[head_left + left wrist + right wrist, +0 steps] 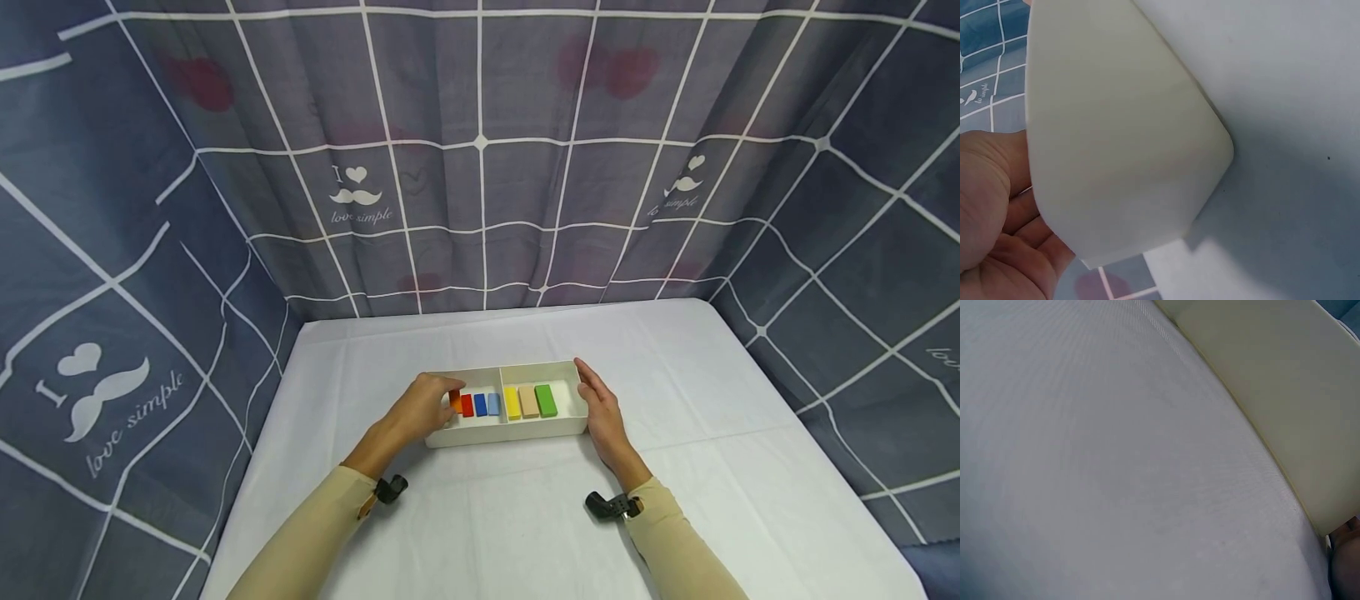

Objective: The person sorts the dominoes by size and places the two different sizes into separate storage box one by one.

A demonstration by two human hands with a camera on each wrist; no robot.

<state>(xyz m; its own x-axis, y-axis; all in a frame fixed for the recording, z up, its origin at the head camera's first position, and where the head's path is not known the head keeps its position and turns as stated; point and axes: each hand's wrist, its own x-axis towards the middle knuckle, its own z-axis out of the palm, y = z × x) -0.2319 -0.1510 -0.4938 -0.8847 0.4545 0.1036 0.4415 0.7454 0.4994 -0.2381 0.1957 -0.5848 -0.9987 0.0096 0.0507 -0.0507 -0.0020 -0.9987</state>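
A white two-compartment box (480, 433) sits on the table. My left hand (420, 406) reaches over its left end, thumb and fingertips pinching an orange block (455, 402), which they partly hide. Beside that block lie a red block (467, 406), a blue block (481, 405) and a light blue block (493, 404). The right compartment holds a yellow block (512, 403), a tan block (528, 402) and a green block (546, 401). My right hand (606, 421) rests against the box's right end, fingers extended along it. In the left wrist view, the box wall (1122, 137) hides the fingertips.
A white cloth (495, 508) covers the table under the box. Dark blue curtains (420, 192) with white grid lines stand behind and at both sides. Each wrist wears a small black camera (611, 505).
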